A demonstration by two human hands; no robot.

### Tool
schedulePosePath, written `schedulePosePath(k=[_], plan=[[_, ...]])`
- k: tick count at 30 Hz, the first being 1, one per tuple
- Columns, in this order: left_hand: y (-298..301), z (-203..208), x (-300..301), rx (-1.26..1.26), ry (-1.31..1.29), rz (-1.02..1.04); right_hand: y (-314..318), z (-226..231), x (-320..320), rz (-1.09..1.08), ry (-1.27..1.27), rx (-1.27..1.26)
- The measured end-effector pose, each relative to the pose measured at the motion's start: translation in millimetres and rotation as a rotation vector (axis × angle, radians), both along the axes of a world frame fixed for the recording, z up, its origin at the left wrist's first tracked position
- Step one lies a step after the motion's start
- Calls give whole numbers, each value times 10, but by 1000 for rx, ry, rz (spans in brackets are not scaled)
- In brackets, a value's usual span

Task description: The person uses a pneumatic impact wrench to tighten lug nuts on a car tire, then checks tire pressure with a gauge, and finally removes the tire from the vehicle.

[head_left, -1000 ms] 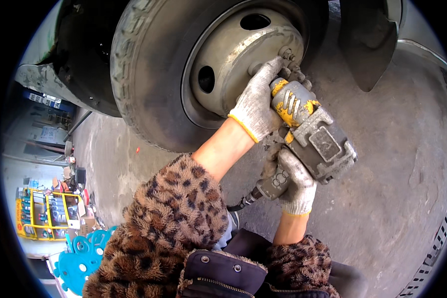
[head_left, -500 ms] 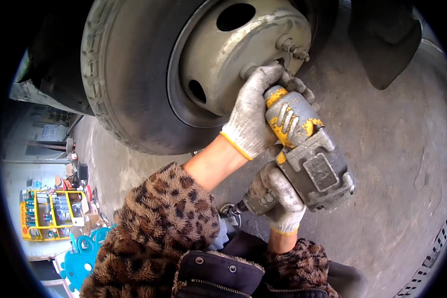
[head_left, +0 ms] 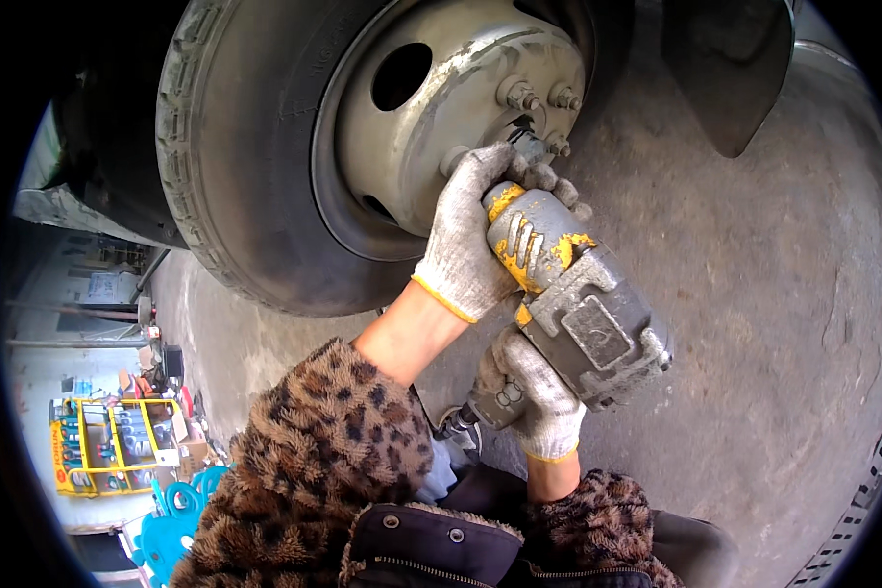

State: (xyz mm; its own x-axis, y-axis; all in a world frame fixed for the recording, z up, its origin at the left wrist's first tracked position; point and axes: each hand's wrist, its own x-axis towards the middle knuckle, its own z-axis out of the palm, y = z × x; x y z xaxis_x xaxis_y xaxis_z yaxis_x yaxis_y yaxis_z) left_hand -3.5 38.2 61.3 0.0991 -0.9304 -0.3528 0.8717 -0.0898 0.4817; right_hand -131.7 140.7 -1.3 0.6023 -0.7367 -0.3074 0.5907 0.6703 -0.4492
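A worn grey-and-yellow impact wrench (head_left: pixel 598 328) is held up in front of a truck wheel, its nose towards the pale steel rim (head_left: pixel 412 127). My left hand (head_left: pixel 461 230), in a white knit glove, wraps its fingers round the front of the wrench. Below it, my gloved right hand (head_left: pixel 539 402) closes round the tool's handle; the trigger is hidden. Several studs with nuts (head_left: pixel 519 95) stand out from the middle of the rim. Beyond my left fingertips a dark piece shows at the hub; whether the wrench touches a nut, I cannot tell.
A thick black tyre (head_left: pixel 235 186) surrounds the rim. A dark mud flap (head_left: pixel 725 73) hangs at the upper right over the concrete floor (head_left: pixel 755 294). At the lower left are a yellow rack (head_left: pixel 118 446) of bottles and a turquoise plastic item (head_left: pixel 171 524). A slotted grate (head_left: pixel 857 510) lies far right.
Both hands and the wrench sit slightly further left and lower in view. The wheel has also shifted left in the picture, and more studs show beyond my left hand. My grips are unchanged.
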Motion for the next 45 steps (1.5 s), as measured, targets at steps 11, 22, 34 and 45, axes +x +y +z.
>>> schedulePosePath(k=[11, 22, 34, 45], plan=[[53, -30, 19, 40, -31, 26, 75, -155, 147, 4, -25, 23], [75, -201, 147, -24, -61, 45, 263, -665, 493, -210, 287, -131], [-32, -93, -57, -58, -47, -111, 146, -530, 249, -256, 196, -44], [-60, 36, -47, -126, -21, -112, -14, 52, -35, -176, 162, 45]])
